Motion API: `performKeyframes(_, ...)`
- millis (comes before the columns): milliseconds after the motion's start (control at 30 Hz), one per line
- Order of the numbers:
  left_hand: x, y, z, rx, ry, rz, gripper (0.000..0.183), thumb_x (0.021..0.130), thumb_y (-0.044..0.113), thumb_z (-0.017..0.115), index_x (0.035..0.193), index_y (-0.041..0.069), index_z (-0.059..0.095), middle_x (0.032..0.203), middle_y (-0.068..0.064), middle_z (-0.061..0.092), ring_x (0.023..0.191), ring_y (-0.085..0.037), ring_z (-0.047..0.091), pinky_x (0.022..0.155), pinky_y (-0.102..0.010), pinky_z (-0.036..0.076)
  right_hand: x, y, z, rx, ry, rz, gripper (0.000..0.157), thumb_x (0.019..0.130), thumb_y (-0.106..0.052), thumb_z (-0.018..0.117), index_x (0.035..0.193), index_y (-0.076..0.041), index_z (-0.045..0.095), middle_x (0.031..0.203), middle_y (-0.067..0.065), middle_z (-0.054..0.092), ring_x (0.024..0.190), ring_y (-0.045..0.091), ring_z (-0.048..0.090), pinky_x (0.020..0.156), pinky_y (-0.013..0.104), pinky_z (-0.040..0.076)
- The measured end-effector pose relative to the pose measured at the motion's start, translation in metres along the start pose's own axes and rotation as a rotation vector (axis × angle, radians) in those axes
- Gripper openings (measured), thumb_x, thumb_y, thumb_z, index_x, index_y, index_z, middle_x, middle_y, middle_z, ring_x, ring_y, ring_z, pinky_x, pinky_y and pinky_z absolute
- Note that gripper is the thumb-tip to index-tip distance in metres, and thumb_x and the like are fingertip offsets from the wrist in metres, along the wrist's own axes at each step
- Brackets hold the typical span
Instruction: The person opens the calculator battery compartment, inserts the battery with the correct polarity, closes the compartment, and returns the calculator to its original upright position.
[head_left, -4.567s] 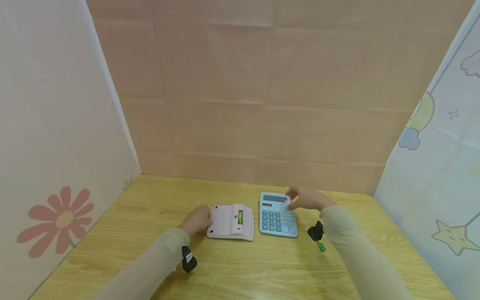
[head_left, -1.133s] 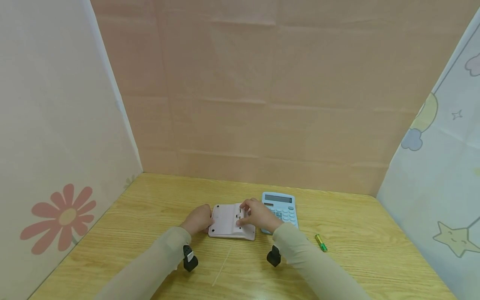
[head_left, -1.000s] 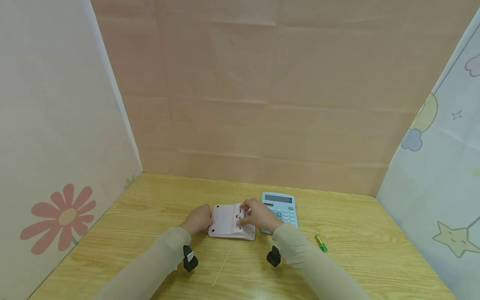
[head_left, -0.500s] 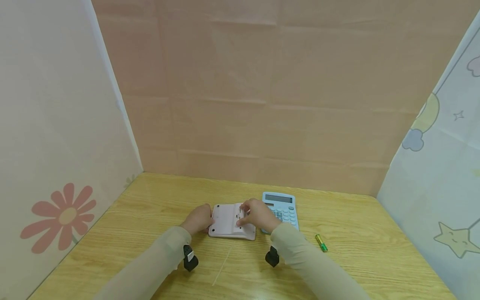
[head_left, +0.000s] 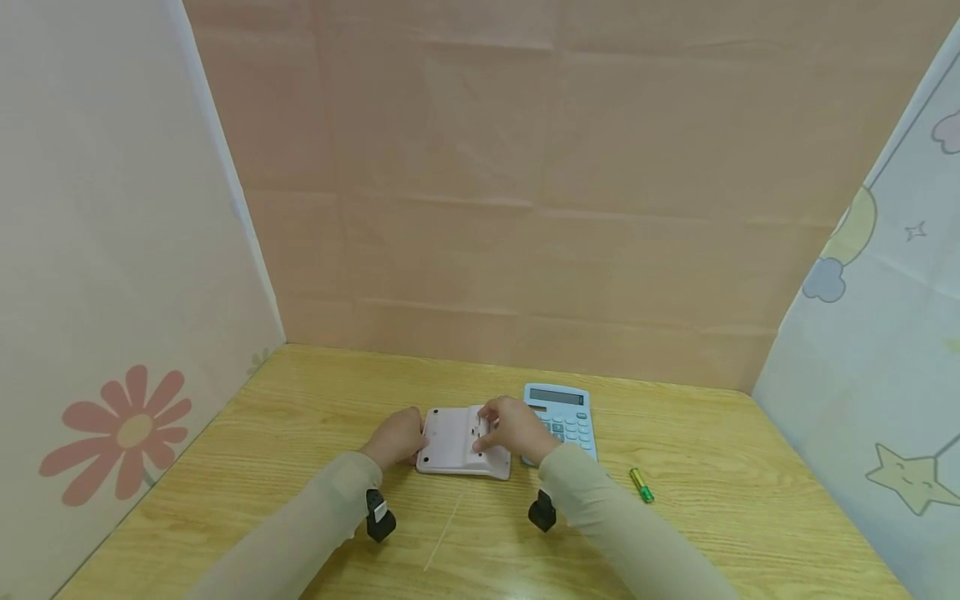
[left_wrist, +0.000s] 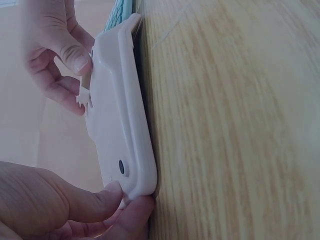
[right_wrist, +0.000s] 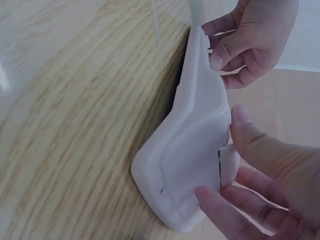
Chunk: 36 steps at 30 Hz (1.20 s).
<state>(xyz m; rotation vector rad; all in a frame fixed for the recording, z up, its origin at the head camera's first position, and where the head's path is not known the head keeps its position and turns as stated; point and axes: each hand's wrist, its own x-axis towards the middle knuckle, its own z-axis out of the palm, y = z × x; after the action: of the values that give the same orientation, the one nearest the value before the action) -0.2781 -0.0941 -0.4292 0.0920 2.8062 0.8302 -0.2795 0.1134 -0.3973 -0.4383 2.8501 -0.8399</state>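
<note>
A pale pink calculator (head_left: 448, 440) lies face down on the wooden table. My left hand (head_left: 396, 438) grips its left edge, thumb on the back and fingers at the rim, as the left wrist view shows. My right hand (head_left: 516, 428) is at the raised battery compartment, pinching a small pink battery cover (right_wrist: 229, 166) between thumb and fingers. The cover stands partly out of its slot, with a sliver of green showing beneath it in the right wrist view. Its notched tab (left_wrist: 83, 96) sticks out in the left wrist view.
A light blue calculator (head_left: 558, 402) lies face up just right of the pink one, partly behind my right hand. A green and yellow battery (head_left: 642, 485) rests farther right on the table (head_left: 720, 500). A brown sheet (head_left: 480, 200) hangs behind the table, with patterned sheets at both sides.
My right hand has come left from the blue calculator's top right corner, bringing the battery cover to the pink calculator's compartment. During the last second both hands have hardly moved.
</note>
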Motion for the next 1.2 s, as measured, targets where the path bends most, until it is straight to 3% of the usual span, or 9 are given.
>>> performKeyframes(733,-0.0039,0.0013,-0.0017,-0.003,0.024,0.031,0.009,0.088,0.003,0.064,0.085,-0.001,0.056,0.071,-0.007,0.055,0.061,-0.015,0.052,0.051,-0.022,0.039,0.0057,0.0004,0.003,-0.021,0.006,0.026,0.047,0.067,-0.025,0.088,0.107,-0.011,0.067,0.1,0.006,0.061,0.088,0.02,0.057,0.075,0.036,0.049)
performKeyframes(1200,-0.0053,0.0014,-0.0017,-0.011,0.021,0.025,0.008,0.089,0.003,0.064,0.088,-0.001,0.057,0.072,-0.007,0.055,0.061,-0.015,0.053,0.05,-0.021,0.04,0.0062,0.0002,0.0021,-0.011,-0.013,0.03,0.054,0.066,-0.024,0.089,0.112,-0.009,0.065,0.1,0.007,0.059,0.086,0.02,0.056,0.075,0.036,0.049)
